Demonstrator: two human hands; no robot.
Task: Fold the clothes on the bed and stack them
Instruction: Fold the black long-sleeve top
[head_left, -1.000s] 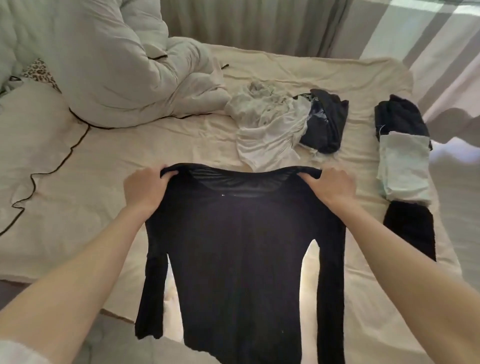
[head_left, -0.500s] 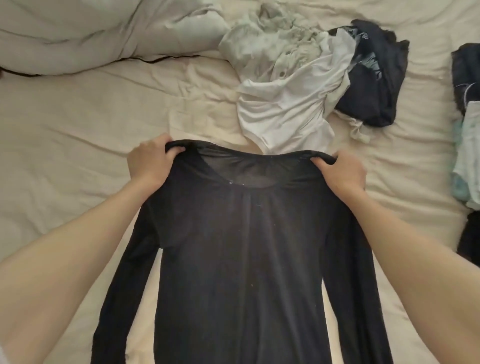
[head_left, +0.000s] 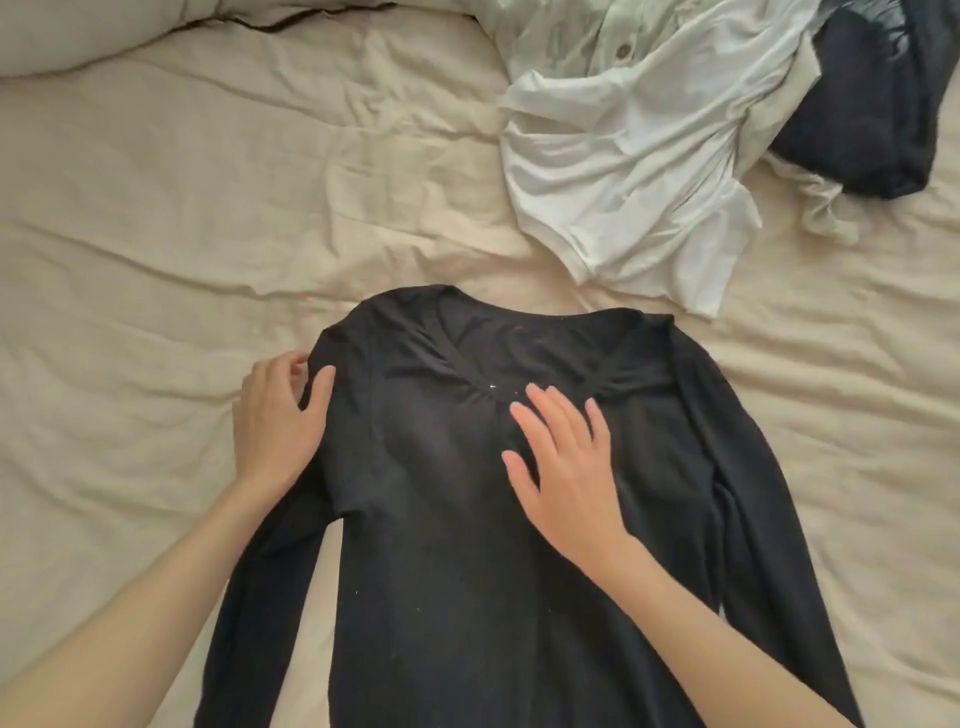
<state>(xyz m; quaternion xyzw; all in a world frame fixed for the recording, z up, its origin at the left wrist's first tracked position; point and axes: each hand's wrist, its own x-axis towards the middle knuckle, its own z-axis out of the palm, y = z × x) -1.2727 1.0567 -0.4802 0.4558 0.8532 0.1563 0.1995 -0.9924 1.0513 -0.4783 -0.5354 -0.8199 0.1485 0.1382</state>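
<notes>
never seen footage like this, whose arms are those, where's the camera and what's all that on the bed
There is no machine here. The camera sits on a person's head and looks down, so the two bare arms are that person's own. A black long-sleeved top lies spread flat on the cream bed sheet. The left hand rests at the top's shoulder, thumb on the cloth; the right hand lies flat on its chest. Nothing is lifted. Beyond lie a crumpled white garment and a dark garment, unfolded.

No readable text, labels or numbers anywhere.
</notes>
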